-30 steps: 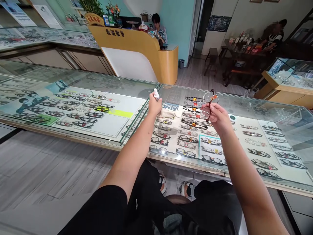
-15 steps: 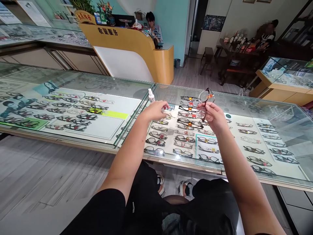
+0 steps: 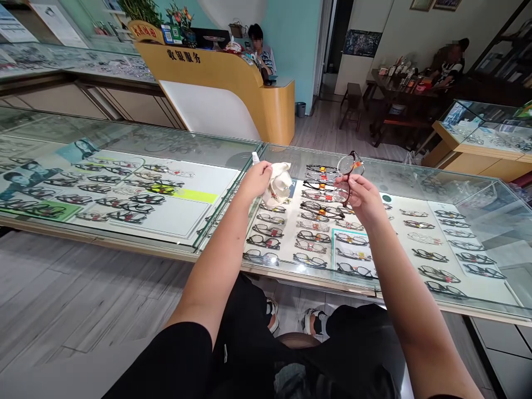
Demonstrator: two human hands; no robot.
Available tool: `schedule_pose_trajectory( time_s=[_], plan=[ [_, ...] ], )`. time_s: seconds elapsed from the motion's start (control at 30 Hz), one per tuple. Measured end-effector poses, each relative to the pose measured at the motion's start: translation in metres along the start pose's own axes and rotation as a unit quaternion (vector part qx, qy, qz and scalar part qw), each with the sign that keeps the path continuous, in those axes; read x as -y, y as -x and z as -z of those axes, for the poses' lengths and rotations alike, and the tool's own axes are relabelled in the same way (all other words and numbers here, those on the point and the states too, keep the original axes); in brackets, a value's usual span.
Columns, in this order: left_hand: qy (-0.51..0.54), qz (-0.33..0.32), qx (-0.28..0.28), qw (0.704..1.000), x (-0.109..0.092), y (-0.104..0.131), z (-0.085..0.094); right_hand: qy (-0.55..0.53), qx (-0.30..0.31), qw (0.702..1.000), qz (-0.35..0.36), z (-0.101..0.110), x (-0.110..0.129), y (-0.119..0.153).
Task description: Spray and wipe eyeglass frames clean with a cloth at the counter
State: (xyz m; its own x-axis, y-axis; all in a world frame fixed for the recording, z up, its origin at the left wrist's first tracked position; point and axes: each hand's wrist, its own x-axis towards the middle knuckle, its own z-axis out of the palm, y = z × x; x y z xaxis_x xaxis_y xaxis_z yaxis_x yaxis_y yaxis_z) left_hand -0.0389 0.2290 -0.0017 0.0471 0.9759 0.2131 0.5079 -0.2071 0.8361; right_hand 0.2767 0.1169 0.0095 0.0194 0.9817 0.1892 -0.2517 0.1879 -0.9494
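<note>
Glass counter [image 3: 316, 281]: cloth [image 3: 280, 184] and glasses [image 3: 346, 164] in hand

Mid-frame, fingers of the left hand [image 3: 256, 180] pinch the bunched cloth; right of centre, fingertips of the right hand [image 3: 366, 197] pinch the glasses above the counter. Behind the left hand shows a white cap [image 3: 255, 157]. Likely step: readying to wipe; next calls for cloth on lens.

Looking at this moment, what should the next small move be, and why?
Probably bring the left hand across so the cloth meets a lens of the glasses. The left hand already grips the cloth, the right hand holds the glasses raised with a lens exposed, and a gap separates cloth from glasses.
</note>
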Motion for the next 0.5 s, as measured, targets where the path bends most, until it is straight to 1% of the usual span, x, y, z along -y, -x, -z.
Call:
schedule_pose_trajectory(
  time_s=[0.03, 0.07, 0.13, 0.2, 0.3, 0.37, 0.43, 0.5],
  plan=[
    [0.05, 0.026, 0.0, 0.998, 0.0, 0.0, 0.0, 0.002, 0.0, 1.0, 0.0, 0.0, 0.0, 0.0],
    [0.103, 0.051, 0.011, 0.993, -0.001, 0.0, 0.0, 0.004, -0.001, 1.0, 0.0, -0.001, 0.0, 0.0],
    [0.195, 0.086, 0.053, 0.976, -0.004, 0.001, 0.0, 0.005, -0.002, 1.0, -0.001, -0.002, 0.001, 0.001],
    [0.254, 0.1, 0.093, 0.958, -0.008, 0.004, 0.002, 0.005, -0.002, 1.0, -0.001, -0.003, 0.002, 0.001],
    [0.317, 0.105, 0.127, 0.934, -0.017, 0.008, 0.003, -0.001, 0.005, 1.0, -0.002, -0.005, 0.005, 0.003],
    [0.355, 0.1, 0.147, 0.918, -0.023, 0.012, 0.001, -0.021, 0.018, 1.0, -0.009, -0.007, 0.007, 0.005],
    [0.376, 0.089, 0.169, 0.907, -0.03, 0.017, -0.004, -0.043, 0.037, 0.998, -0.016, -0.01, 0.01, 0.007],
    [0.378, 0.076, 0.191, 0.903, -0.037, 0.024, -0.012, -0.057, 0.057, 0.997, -0.018, -0.014, 0.011, 0.01]
  ],
)
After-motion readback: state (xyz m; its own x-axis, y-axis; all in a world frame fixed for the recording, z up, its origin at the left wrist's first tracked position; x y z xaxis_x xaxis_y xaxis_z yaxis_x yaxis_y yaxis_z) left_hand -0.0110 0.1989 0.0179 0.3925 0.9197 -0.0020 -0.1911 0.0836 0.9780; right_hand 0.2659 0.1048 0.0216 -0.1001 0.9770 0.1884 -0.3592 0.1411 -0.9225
